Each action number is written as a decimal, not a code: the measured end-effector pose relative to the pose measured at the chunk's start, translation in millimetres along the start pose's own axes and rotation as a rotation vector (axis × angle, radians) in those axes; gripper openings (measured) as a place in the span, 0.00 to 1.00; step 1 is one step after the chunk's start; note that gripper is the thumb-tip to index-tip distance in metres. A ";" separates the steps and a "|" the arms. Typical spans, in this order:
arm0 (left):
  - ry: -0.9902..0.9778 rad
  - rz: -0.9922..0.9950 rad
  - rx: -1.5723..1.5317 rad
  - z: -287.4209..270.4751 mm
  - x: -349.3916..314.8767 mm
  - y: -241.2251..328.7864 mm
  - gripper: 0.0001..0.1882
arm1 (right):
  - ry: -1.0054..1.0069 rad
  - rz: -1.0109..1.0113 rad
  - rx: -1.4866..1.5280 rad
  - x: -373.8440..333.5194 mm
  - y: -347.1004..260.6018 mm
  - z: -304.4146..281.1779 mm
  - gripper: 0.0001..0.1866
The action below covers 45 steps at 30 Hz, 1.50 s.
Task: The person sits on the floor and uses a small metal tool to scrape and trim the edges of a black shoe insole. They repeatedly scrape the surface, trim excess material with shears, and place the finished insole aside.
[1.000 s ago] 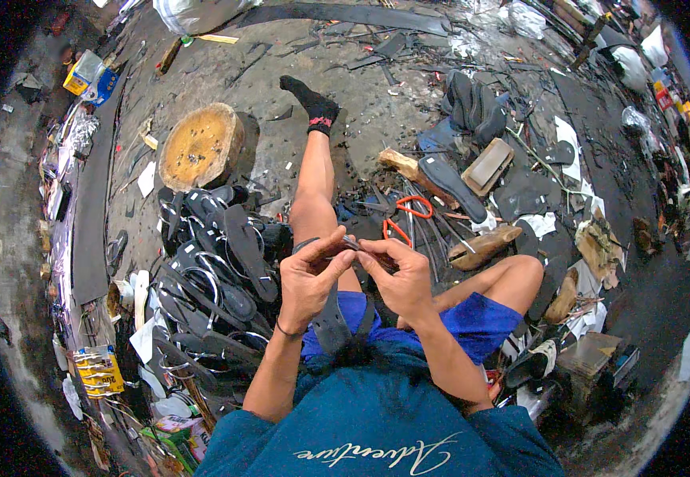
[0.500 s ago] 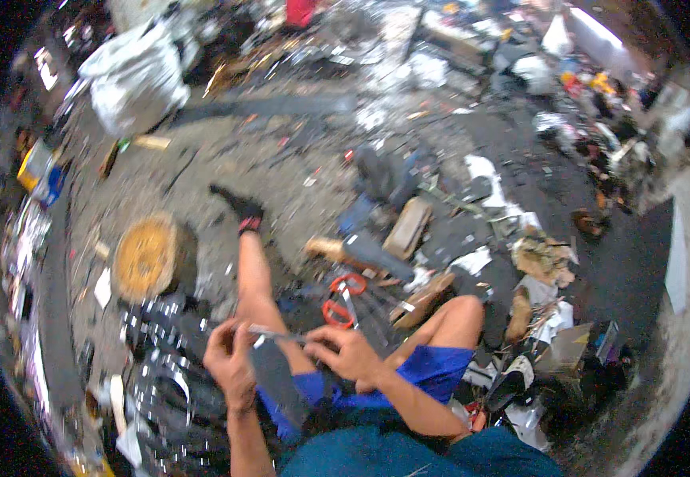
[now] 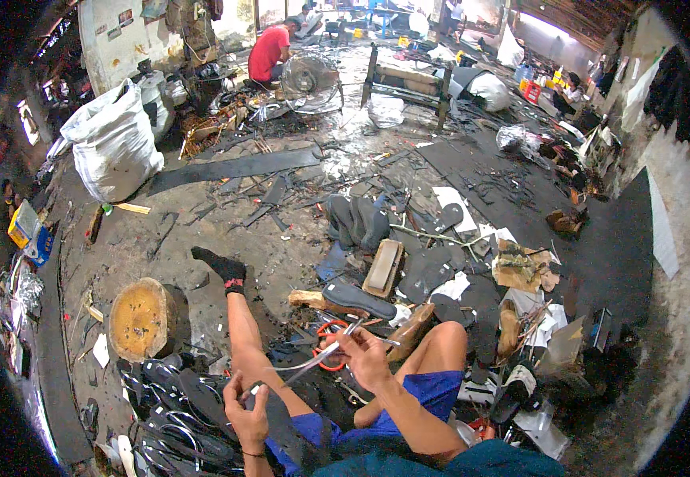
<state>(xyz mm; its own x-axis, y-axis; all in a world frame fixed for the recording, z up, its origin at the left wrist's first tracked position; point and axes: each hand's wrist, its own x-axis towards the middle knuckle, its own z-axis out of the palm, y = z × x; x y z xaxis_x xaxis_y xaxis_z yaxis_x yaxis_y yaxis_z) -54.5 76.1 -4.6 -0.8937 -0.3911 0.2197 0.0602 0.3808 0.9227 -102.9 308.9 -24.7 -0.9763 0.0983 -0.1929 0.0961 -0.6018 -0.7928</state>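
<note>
One pale strip (image 3: 317,358) held off by the right hand (image 3: 367,362)

Both hands were held together a second ago; now they are well apart, so the joint fingering seems to have been broken off. The strip is pinched in right fingertips, its free end pointed near and left. The left hand's (image 3: 248,415) thumb and fingers are curved; whether anything is gripped cannot be told. A dark sole (image 3: 283,421) is seen just right of it.

Smeared and cropped, lower centre
The pale strip (image 3: 323,354) in your right hand (image 3: 366,362) blurs, partly hiding the orange handles (image 3: 329,323); the bottom edge cuts off your left forearm (image 3: 257,465) and teal shirt (image 3: 456,461).
</note>
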 end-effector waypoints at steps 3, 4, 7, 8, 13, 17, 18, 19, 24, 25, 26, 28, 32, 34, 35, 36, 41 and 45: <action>-0.139 -0.003 -0.043 8.4 -0.3 22.2 0.23 | -0.281 -0.518 -0.814 -14.5 -9.3 26.2 0.10; -0.222 0.016 -0.106 14.3 -1.2 30.6 0.23 | -0.375 -0.686 -1.042 -21.1 -10.4 34.9 0.11; -0.304 -0.124 -0.235 25.3 6.5 51.0 0.17 | -0.402 -0.491 -1.002 -35.3 -14.4 50.8 0.11; -0.317 -0.233 -0.246 26.7 8.7 55.3 0.16 | -0.422 -0.396 -0.947 -36.9 -16.1 51.9 0.12; -0.190 -0.313 -0.464 26.7 6.2 52.0 0.17 | -0.408 0.103 -0.601 -40.6 -17.5 43.4 0.16; -0.242 -0.379 -0.579 28.4 1.9 36.0 0.18 | -0.262 0.085 -0.509 -49.4 -11.0 45.2 0.11; -0.252 -0.373 -0.629 29.2 1.1 32.9 0.18 | -0.222 0.061 -0.489 -51.1 -9.5 46.2 0.10; -0.267 -0.401 -0.632 28.8 1.0 30.2 0.18 | -0.217 0.062 -0.509 -52.1 -8.2 47.0 0.10; -0.316 -0.375 -0.579 26.7 1.8 26.0 0.17 | -0.152 -0.089 -0.598 -50.7 -0.8 44.5 0.08; -0.316 -0.371 -0.588 26.9 1.3 25.8 0.17 | -0.149 -0.055 -0.555 -50.1 1.5 43.3 0.08; -0.325 -0.367 -0.605 27.5 1.1 25.6 0.16 | -0.150 -0.111 -0.606 -49.2 4.7 42.8 0.07; -0.304 -0.353 -0.619 30.2 -0.1 24.7 0.16 | -0.142 -0.193 -0.663 -47.9 10.2 42.7 0.07; -0.319 -0.358 -0.607 34.7 -3.4 22.5 0.16 | -0.208 -0.360 -0.859 -47.6 10.2 43.2 0.09; -0.282 -0.382 -0.586 33.9 -4.1 22.4 0.15 | -0.234 -0.414 -0.944 -47.8 4.3 43.3 0.11; -0.274 -0.404 -0.569 32.8 -4.4 22.7 0.15 | -0.281 -0.386 -0.917 -47.8 1.5 43.7 0.12; -0.255 -0.398 -0.564 31.6 -5.0 23.3 0.14 | -0.330 -0.359 -0.890 -47.8 -1.0 44.0 0.12; -0.170 -0.305 -0.364 29.4 -11.0 26.3 0.11 | -0.294 -0.252 -0.878 -49.8 5.4 49.0 0.14; -0.110 -0.206 -0.136 29.3 -23.3 22.5 0.12 | -0.274 -0.399 -0.958 -48.8 25.4 50.8 0.12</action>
<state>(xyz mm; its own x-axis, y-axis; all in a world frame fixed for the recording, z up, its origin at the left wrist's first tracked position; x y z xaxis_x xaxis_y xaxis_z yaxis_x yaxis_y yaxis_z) -45.4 118.3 1.8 -0.9359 -0.3522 -0.0060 -0.0755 0.1842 0.9800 -62.6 248.5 -6.1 -0.9696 -0.1029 0.2222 -0.2438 0.3188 -0.9159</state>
